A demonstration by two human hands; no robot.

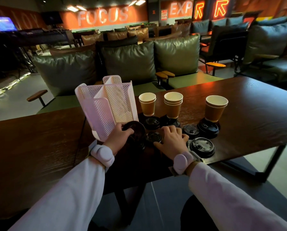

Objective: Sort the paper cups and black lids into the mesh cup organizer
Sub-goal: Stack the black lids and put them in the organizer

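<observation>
Dark wooden table (239, 100): everything sits on it, nr the front edge.

White perforated mesh cup organizer (109, 107): stands at the left of the group, w/ several tall open-top compartments. No cup or lid shows through the mesh, so it looks unfilled.

Brown paper cups w/ cream insides, in 3 nested stacks, all upright in a row to the right of the organizer:
- left cup stack (147, 104), just beside the organizer
- middle cup stack (173, 105)
- right cup stack (215, 108), set apart from the other two

The right one stands on a lid, the middle prob on lids too.

Left hand (121, 136): fingers curled round the rim of a round black plastic held lid (136, 130), gripping it just beside the organizer's lower front corner.

Right hand (172, 139): palm down over the lid cluster, fingers bent, thumb out. Can't tell if it's gripping anything or just resting.

Loose black lids: scattered flat in front of the cups, e.g. a near lid (202, 146) beside the right hand, a small lid (153, 137) btwn the two hands, others further back.

Progress, judged: barely begun. Nothing sorted yet; one lid in hand looks about to go in. All 3 cup stacks and the rest of the lids are left to do.
</observation>
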